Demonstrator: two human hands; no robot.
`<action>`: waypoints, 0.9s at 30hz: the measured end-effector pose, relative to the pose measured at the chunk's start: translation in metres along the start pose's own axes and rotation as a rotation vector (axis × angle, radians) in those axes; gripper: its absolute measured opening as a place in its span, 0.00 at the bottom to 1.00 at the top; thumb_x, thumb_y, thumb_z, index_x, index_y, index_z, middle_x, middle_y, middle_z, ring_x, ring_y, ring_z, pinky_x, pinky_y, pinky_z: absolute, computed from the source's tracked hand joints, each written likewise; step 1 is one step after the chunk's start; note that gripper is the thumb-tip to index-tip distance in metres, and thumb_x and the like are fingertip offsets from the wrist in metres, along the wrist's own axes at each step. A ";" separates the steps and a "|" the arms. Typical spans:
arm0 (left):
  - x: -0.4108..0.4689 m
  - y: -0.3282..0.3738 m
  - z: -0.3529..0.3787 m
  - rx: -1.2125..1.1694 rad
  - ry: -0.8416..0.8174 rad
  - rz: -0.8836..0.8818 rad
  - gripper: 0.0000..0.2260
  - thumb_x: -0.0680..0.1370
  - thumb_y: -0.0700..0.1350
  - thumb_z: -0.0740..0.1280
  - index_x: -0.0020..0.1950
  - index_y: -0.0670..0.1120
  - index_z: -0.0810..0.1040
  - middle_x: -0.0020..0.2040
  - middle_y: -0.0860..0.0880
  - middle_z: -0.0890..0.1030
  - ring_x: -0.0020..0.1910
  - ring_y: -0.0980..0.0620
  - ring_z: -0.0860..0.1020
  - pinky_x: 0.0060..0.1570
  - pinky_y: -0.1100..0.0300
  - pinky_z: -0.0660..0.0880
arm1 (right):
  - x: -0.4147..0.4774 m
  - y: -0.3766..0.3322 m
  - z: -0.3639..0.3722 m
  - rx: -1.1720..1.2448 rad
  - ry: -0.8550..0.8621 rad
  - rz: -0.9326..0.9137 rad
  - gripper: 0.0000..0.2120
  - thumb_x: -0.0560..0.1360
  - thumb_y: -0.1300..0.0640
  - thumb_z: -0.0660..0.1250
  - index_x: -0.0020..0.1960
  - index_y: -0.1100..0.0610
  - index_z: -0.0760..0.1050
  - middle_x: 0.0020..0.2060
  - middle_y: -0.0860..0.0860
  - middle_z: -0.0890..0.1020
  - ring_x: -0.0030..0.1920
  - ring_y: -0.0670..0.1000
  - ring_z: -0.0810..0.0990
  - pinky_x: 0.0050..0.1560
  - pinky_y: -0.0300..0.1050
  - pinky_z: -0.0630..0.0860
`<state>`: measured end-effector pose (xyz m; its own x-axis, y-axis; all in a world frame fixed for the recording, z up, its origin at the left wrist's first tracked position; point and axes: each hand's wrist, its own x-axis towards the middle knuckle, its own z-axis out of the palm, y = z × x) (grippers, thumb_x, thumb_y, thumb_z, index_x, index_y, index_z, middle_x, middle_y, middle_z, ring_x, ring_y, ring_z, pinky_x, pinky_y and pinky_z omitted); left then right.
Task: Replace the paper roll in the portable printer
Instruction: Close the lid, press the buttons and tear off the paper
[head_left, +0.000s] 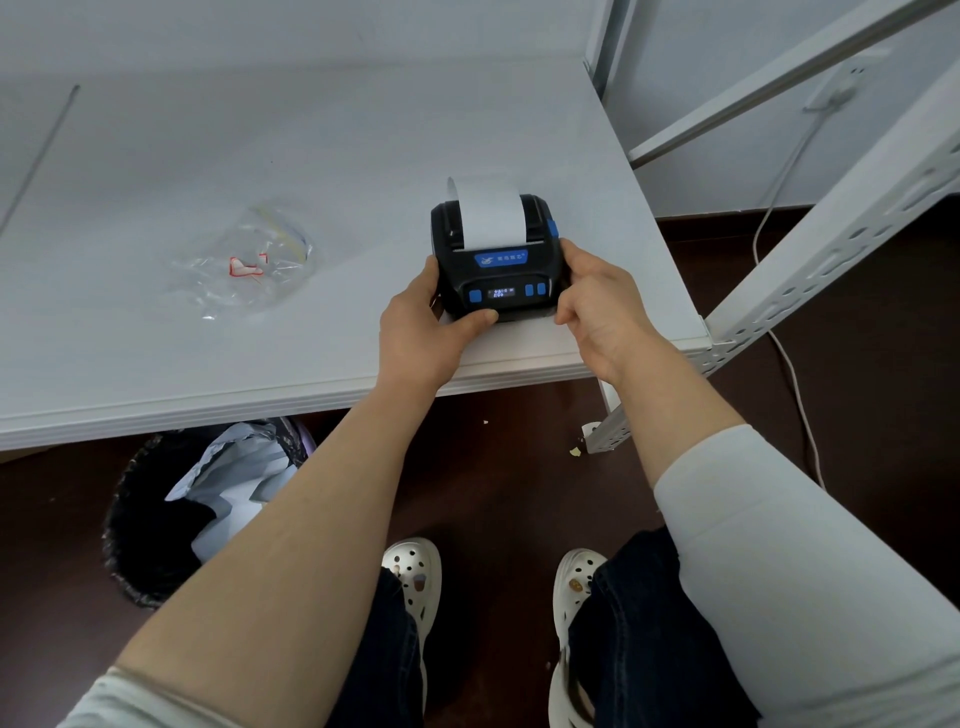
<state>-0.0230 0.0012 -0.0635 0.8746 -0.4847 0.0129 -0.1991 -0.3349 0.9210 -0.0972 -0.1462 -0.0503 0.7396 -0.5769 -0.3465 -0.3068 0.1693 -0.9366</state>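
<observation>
A black portable printer (496, 260) with blue buttons and a lit small screen sits on the white table (260, 156), near its front right corner. A strip of white paper (491, 210) sticks up out of its slot; the lid looks closed over it. My left hand (423, 327) grips the printer's left side, thumb along the front edge. On the right side my right hand (597, 306) holds it with fingers curled around the casing. The roll itself is hidden inside.
A crumpled clear plastic bag (249, 257) with a red mark lies on the table to the left. Under the table stands a black bin (156, 519) with paper waste. A white perforated metal frame (831, 234) and a cable (795, 384) are at the right.
</observation>
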 end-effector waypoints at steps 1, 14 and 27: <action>0.000 0.000 0.000 -0.002 -0.002 -0.003 0.26 0.68 0.42 0.75 0.66 0.46 0.74 0.54 0.47 0.83 0.55 0.48 0.80 0.57 0.60 0.75 | 0.000 0.000 0.000 0.000 0.000 0.002 0.41 0.57 0.77 0.54 0.66 0.52 0.71 0.60 0.53 0.77 0.66 0.54 0.69 0.70 0.51 0.66; -0.001 0.001 0.000 -0.016 -0.009 -0.014 0.27 0.68 0.42 0.75 0.66 0.47 0.74 0.55 0.48 0.83 0.56 0.51 0.80 0.60 0.58 0.75 | -0.001 -0.001 0.000 -0.008 -0.004 0.002 0.41 0.57 0.77 0.53 0.65 0.51 0.71 0.61 0.52 0.77 0.66 0.54 0.69 0.70 0.52 0.66; -0.002 0.004 -0.001 -0.003 -0.007 -0.022 0.26 0.68 0.43 0.75 0.65 0.46 0.74 0.55 0.48 0.83 0.56 0.49 0.80 0.58 0.61 0.75 | -0.006 -0.005 0.001 0.007 0.019 0.020 0.42 0.57 0.77 0.53 0.67 0.51 0.70 0.63 0.52 0.76 0.68 0.54 0.68 0.71 0.51 0.65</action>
<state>-0.0249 0.0017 -0.0597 0.8757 -0.4827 -0.0096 -0.1790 -0.3431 0.9221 -0.0994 -0.1433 -0.0439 0.7218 -0.5886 -0.3639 -0.3170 0.1863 -0.9300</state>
